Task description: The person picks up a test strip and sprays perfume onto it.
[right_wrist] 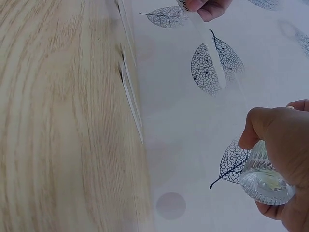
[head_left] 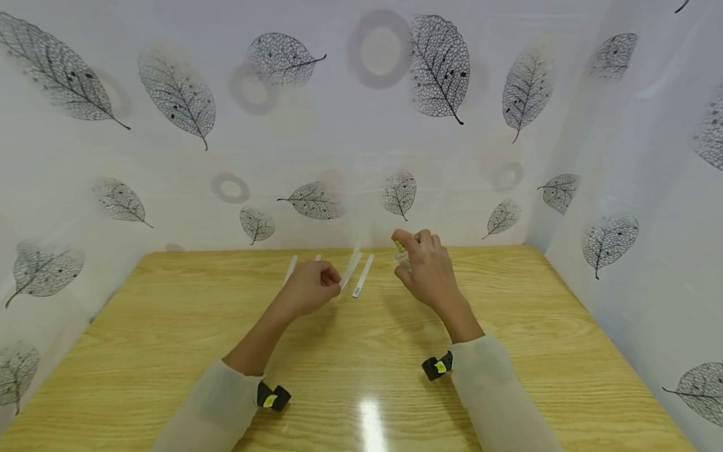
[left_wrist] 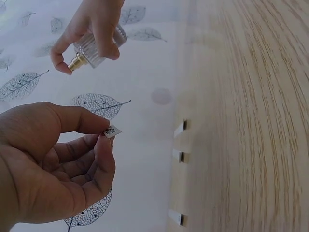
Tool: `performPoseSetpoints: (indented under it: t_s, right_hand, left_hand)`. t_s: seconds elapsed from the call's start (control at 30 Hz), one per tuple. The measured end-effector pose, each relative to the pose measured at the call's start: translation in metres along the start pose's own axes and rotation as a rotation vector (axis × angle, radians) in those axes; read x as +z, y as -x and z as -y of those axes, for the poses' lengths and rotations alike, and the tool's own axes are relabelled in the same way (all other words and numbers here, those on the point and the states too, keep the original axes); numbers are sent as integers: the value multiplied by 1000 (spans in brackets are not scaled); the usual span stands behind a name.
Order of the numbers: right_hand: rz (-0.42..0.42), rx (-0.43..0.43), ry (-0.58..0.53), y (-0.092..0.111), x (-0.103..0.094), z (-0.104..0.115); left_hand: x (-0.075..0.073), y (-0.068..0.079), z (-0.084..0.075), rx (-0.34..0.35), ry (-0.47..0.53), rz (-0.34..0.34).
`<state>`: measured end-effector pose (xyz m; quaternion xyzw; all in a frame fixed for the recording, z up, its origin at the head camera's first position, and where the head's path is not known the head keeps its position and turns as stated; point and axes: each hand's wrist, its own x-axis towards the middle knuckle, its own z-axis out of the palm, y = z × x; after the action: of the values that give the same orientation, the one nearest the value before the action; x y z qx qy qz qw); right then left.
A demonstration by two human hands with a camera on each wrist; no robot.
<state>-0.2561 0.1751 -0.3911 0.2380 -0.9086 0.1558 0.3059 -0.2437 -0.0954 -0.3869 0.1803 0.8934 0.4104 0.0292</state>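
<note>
My left hand pinches the printed end of a narrow white perfume test strip between thumb and forefinger. The strip points away from me, above the table. To the right, my right hand grips a ribbed clear glass perfume bottle with some liquid inside. Its gold spray nozzle is under the right forefinger, facing the strip. A faint mist hangs in the air near the strip's far end. Beside the left hand, more white strips lie on the table, one strip to its right and others partly hidden behind it.
The wood-grain table ends at a pale curtain printed with leaves, which also closes in both sides. Small black wrist cameras are strapped at both sleeves. Three strip ends show along the table in the left wrist view.
</note>
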Motion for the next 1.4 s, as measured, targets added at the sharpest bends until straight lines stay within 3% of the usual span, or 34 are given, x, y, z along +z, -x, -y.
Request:
performPoseSetpoints:
  t_s: [0.33, 1.1, 1.4]
  right_hand:
    - [16, 23, 29, 0, 1, 2]
    - [31, -12, 10, 0, 6, 8]
    - [47, -26, -59, -1, 7, 8]
  left_hand:
    - [-1, 7, -10, -9, 4, 23]
    - [0, 16, -27, 6, 88, 67]
    - [2, 18, -30, 31, 99, 93]
